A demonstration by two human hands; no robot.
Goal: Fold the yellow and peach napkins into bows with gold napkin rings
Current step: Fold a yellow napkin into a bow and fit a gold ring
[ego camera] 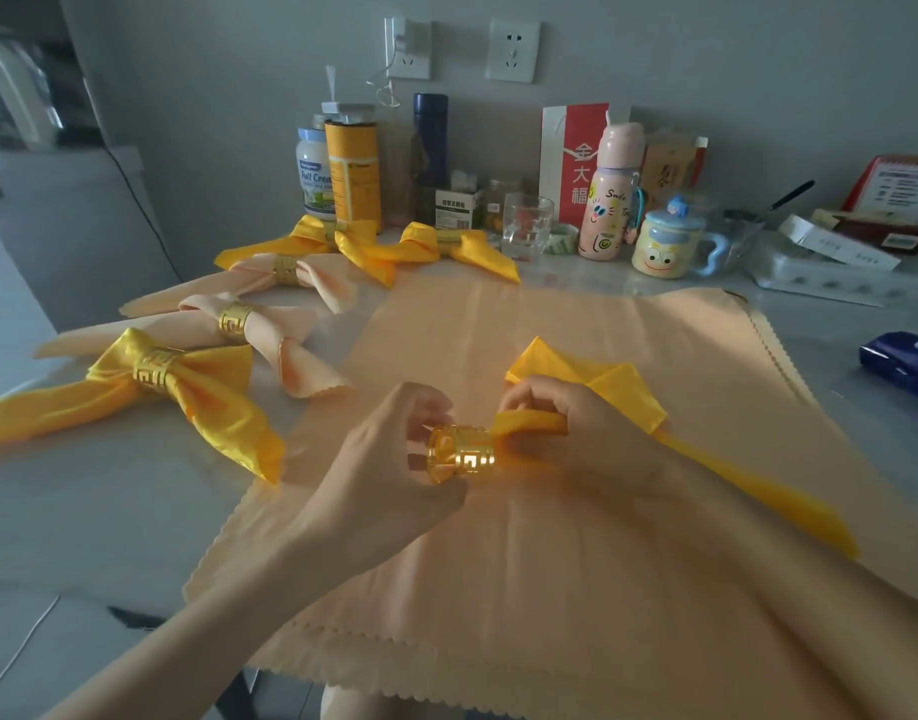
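peach napkins (pixel 498 589) lie flat in a stack at the bottom centre of the frame, on the pale tabletop (pixel 109 511). above them, mid-frame, the left hand (pixel 389 459) pinches a gold ring (pixel 462 454) between thumb and fingers. the right hand (pixel 576 433) grips the bunched end of a yellow napkin (pixel 618 387), which touches the ring's right opening; the napkin's tail trails toward the lower right. at left sits a finished yellow bow (pixel 187 392), behind it two peach bows (pixel 249 324), then two more yellow bows (pixel 446 246) by the jars (pixel 353 168) in the upper part.
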